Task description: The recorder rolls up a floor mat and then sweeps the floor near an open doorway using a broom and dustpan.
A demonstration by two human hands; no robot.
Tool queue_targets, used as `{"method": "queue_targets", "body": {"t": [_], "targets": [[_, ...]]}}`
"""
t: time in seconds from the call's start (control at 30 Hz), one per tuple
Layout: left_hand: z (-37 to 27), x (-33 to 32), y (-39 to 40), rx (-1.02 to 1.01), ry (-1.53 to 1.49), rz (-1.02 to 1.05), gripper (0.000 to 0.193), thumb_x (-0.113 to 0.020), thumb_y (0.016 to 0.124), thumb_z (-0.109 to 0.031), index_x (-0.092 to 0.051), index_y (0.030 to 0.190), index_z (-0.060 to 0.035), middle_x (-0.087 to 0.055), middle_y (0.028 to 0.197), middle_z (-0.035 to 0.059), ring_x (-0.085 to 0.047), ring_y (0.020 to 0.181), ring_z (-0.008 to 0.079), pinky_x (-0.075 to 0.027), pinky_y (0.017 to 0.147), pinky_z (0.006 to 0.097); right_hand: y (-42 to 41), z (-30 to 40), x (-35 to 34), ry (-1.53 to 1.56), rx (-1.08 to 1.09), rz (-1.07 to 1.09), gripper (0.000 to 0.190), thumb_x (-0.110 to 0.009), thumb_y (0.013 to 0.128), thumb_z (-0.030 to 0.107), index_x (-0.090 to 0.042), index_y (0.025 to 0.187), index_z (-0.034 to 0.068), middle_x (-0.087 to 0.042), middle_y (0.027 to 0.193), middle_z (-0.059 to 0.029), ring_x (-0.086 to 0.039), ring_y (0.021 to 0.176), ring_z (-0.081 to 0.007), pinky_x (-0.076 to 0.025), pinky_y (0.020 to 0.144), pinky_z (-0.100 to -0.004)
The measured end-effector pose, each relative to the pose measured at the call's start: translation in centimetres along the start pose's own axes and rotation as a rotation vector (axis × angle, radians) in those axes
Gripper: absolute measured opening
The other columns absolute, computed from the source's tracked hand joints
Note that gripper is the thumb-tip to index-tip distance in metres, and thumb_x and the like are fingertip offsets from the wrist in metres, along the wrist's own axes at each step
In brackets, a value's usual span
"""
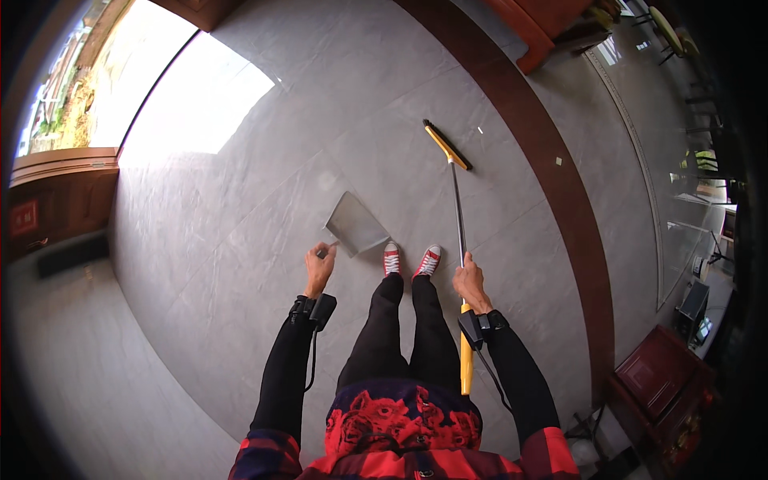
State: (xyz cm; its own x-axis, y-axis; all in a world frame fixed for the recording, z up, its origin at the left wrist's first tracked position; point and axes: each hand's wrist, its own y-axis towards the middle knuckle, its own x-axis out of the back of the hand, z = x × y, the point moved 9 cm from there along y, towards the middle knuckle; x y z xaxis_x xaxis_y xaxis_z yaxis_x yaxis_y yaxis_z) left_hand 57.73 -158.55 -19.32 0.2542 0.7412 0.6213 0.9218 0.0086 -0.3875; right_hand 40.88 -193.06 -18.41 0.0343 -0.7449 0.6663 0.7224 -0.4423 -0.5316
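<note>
My left hand [320,267] is closed around the handle of a grey dustpan [356,225], whose flat pan hangs ahead of my left foot; whether it touches the floor I cannot tell. In my right hand [470,281] is the metal shaft of a floor brush [457,204]. Its yellow grip end runs back beneath my right forearm. The yellow head with dark bristles [447,144] lies ahead and to the right, apart from the dustpan.
Grey tiled floor [270,180] has a dark brown band [555,180] curving at right. Bright open doorway at upper left, with a wooden door [66,198]. Red wooden furniture [534,27] stands at upper right, a dark red cabinet [657,372] at lower right.
</note>
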Motion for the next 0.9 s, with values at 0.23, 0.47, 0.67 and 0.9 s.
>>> {"method": "queue_targets", "body": {"t": [0.23,0.47,0.67,0.9], "targets": [[1.4,0.9,0.2,0.046,-0.086,-0.073,0.019,-0.059,0.07,-0.016,-0.056,0.066,0.0016,-0.047,0.048,0.0063,-0.045,0.049,0.0101,-0.037,0.047,0.0281,-10.4,1.9,-4.4,0.208,-0.156,0.559,0.047,-0.045,0.078,0.011,-0.032,0.12,-0.005,-0.052,0.064,-0.0144,-0.054,0.052,-0.0219,-0.043,0.043,-0.0305],[1.2,0.6,-0.4,0.059,-0.052,-0.072,0.018,-0.057,0.07,-0.018,-0.057,0.068,0.0008,-0.05,0.051,0.0071,-0.046,0.051,0.0114,-0.038,0.049,0.0292,-14.4,0.7,-0.7,0.645,-0.548,0.797,0.052,-0.042,0.082,0.015,-0.023,0.131,0.012,-0.039,0.06,0.0012,-0.037,0.044,-0.0054,-0.035,0.036,-0.0198],[3.4,1.3,-2.8,0.223,-0.224,-0.05,0.02,-0.056,0.078,-0.022,-0.054,0.07,-0.0036,-0.052,0.062,-0.0007,-0.045,0.055,0.0056,-0.037,0.049,0.0203,-5.4,4.9,4.1,0.586,-0.311,0.668,0.055,-0.045,0.082,0.015,-0.021,0.131,0.009,-0.038,0.057,0.0021,-0.036,0.042,-0.0049,-0.034,0.035,-0.02],[-1.5,1.1,-3.8,0.38,-0.492,-0.195,0.02,-0.057,0.077,-0.02,-0.054,0.067,-0.0027,-0.051,0.058,-0.0007,-0.041,0.051,0.0045,-0.032,0.045,0.02,15.6,14.8,9.4,-0.018,0.245,0.267,0.043,-0.048,0.073,0.012,-0.04,0.108,-0.011,-0.055,0.082,-0.0291,-0.054,0.08,-0.0418,-0.044,0.071,-0.0409]]}}
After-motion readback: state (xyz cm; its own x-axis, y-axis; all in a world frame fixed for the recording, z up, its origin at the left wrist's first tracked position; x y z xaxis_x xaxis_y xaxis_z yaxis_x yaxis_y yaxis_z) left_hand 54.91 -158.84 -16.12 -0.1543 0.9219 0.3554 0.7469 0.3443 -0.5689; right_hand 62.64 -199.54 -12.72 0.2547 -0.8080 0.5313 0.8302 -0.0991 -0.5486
